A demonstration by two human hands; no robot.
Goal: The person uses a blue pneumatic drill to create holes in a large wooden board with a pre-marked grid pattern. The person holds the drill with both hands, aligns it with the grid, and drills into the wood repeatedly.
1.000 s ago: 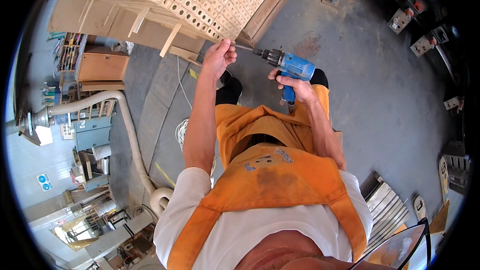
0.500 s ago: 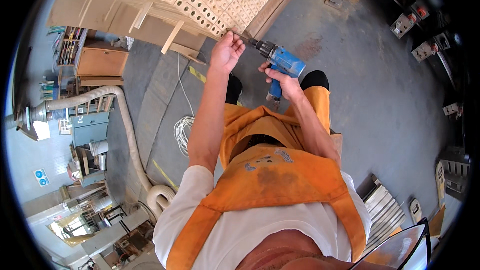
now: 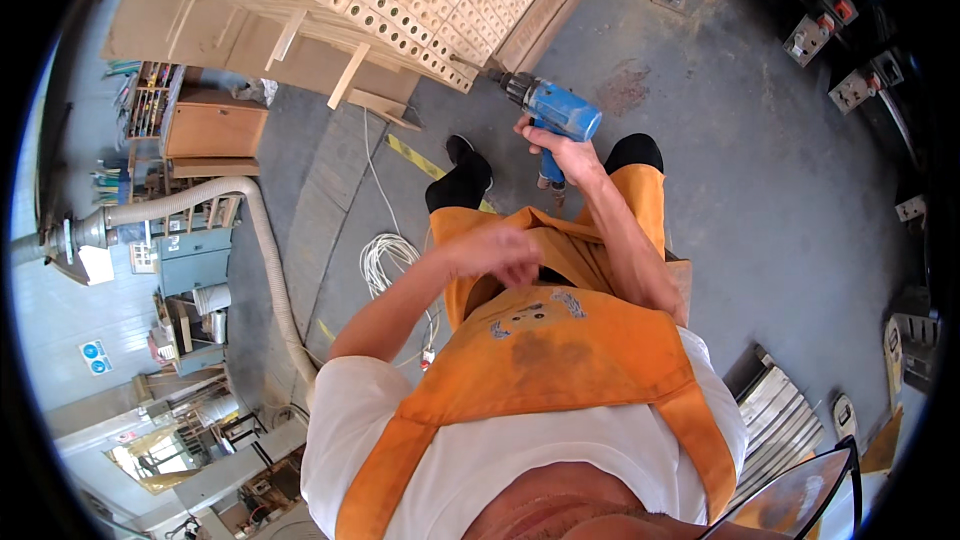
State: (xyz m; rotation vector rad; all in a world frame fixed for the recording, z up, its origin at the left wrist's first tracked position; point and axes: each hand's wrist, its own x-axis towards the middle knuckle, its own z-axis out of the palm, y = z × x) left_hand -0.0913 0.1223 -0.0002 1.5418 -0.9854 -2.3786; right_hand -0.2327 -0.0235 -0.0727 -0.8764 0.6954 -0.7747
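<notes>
My right hand is wrapped round the grip of a blue power drill. The drill's long bit points left, its tip at the near corner of stacked pale wooden blocks with rows of round holes. Dark metal-looking pieces sit in several holes near that corner. My left hand is drawn back over my lap, just above the orange apron. Motion smears its fingers, so I cannot make out whether they hold anything.
Wooden strips jut from under the blocks toward me. A coiled white cable lies on the floor left of my legs. Further left runs a ribbed hose past a brown cabinet. Slatted wood is at lower right.
My left hand has left the drill bit's tip at the blocks and come back toward my lap. The right hand has shifted the drill slightly left and up, still gripping it.
</notes>
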